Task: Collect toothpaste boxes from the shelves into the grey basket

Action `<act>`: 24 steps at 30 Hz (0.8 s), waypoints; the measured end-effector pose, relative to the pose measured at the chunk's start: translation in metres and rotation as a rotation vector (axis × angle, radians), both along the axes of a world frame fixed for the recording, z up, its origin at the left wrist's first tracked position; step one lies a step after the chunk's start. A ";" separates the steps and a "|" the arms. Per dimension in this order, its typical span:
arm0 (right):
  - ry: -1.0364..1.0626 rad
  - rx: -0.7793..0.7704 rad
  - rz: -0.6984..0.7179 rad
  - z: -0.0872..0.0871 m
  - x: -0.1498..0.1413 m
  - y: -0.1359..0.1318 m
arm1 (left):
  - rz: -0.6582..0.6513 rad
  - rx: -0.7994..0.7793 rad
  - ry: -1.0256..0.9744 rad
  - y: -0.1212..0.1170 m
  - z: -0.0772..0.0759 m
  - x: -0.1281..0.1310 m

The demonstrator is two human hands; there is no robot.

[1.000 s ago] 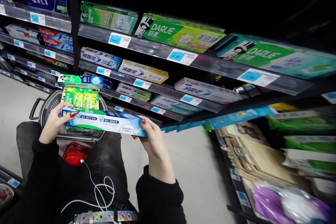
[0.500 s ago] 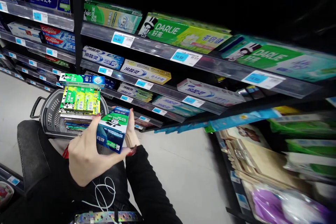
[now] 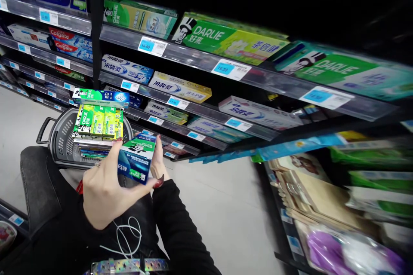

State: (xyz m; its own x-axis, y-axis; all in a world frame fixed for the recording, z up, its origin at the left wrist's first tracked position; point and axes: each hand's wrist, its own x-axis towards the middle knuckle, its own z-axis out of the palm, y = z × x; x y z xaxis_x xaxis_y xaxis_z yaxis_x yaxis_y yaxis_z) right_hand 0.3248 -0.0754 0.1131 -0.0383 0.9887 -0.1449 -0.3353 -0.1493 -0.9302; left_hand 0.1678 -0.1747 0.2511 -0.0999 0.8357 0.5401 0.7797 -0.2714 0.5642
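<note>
A dark blue and green Darlie toothpaste box [image 3: 135, 159] is between my two hands, end face toward me, above my lap. My left hand [image 3: 106, 184] grips it from the near left side, fingers along one side and thumb under the near end. My right hand [image 3: 157, 161] is closed against its far right side, partly hidden by the box. Just beyond, a grey basket [image 3: 63, 137] holds several green and yellow Darlie toothpaste boxes [image 3: 97, 120]. A blue and green toothpaste box [image 3: 101, 96] lies across the far end of that stack.
Shelves [image 3: 190, 53] of toothpaste with price tags run along the front. At the right, another rack carries wooden cutting boards [image 3: 316, 193] and bagged purple and white goods [image 3: 342, 245]. White earphone cable [image 3: 129, 240] hangs over my lap. Pale floor [image 3: 222, 210] shows between the racks.
Both hands and the toothpaste box have shifted slightly left, and the box has tilted a little. The grip is the same. The basket's contents look unchanged.
</note>
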 end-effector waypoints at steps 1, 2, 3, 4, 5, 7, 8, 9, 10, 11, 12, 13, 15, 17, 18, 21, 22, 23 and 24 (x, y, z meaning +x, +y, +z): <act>0.066 -0.043 -0.013 -0.002 0.004 0.002 | -0.020 -0.035 -0.052 0.001 0.001 -0.004; 0.128 -0.069 -0.026 -0.002 0.009 0.004 | -0.047 -0.079 -0.113 0.004 0.003 -0.010; 0.168 -0.069 -0.038 -0.001 0.015 0.003 | -0.079 -0.131 -0.186 0.007 0.004 -0.017; 0.171 -0.039 -0.049 0.003 0.021 0.001 | -0.120 -0.185 -0.271 0.012 0.004 -0.026; 0.150 0.002 -0.061 0.009 0.027 -0.002 | -0.166 -0.238 -0.368 0.018 0.004 -0.037; 0.059 0.088 -0.108 0.027 0.038 -0.015 | -0.259 -0.314 -0.587 0.033 -0.002 -0.062; -0.006 0.136 -0.146 0.039 0.041 -0.024 | -0.298 -0.332 -0.701 0.042 -0.008 -0.074; -0.083 0.191 -0.193 0.053 0.042 -0.033 | -0.328 -0.339 -0.810 0.051 -0.016 -0.085; -0.170 0.249 -0.242 0.067 0.041 -0.043 | -0.351 -0.344 -0.907 0.060 -0.025 -0.095; -0.264 0.308 -0.286 0.082 0.038 -0.053 | -0.367 -0.351 -0.989 0.068 -0.037 -0.103; -0.357 0.364 -0.320 0.096 0.032 -0.063 | -0.381 -0.367 -1.051 0.075 -0.049 -0.109; -0.446 0.414 -0.340 0.110 0.025 -0.072 | -0.391 -0.384 -1.098 0.081 -0.062 -0.113; -0.586 0.505 -0.353 0.134 0.008 -0.085 | -0.414 -0.414 -1.152 0.090 -0.086 -0.117; -0.679 0.590 -0.340 0.152 -0.008 -0.094 | -0.446 -0.424 -1.188 0.095 -0.106 -0.116; -0.714 0.626 -0.329 0.158 -0.014 -0.097 | -0.459 -0.427 -1.203 0.097 -0.114 -0.115; -0.769 0.693 -0.291 0.169 -0.027 -0.102 | -0.474 -0.427 -1.216 0.098 -0.128 -0.112; -0.774 0.705 -0.280 0.170 -0.028 -0.103 | -0.469 -0.424 -1.218 0.098 -0.129 -0.112; -0.773 0.716 -0.271 0.170 -0.028 -0.103 | -0.459 -0.413 -1.228 0.098 -0.130 -0.113; -0.765 0.730 -0.258 0.169 -0.027 -0.102 | -0.442 -0.395 -1.249 0.097 -0.129 -0.115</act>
State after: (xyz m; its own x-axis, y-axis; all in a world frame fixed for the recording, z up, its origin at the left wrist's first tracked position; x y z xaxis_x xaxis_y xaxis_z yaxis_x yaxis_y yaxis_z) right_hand 0.2981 -0.1769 0.2819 0.0334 0.8116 0.5832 0.4288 0.5155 -0.7419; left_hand 0.0523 -0.0773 0.1218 -0.0265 0.9996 0.0117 -0.4034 -0.0214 0.9148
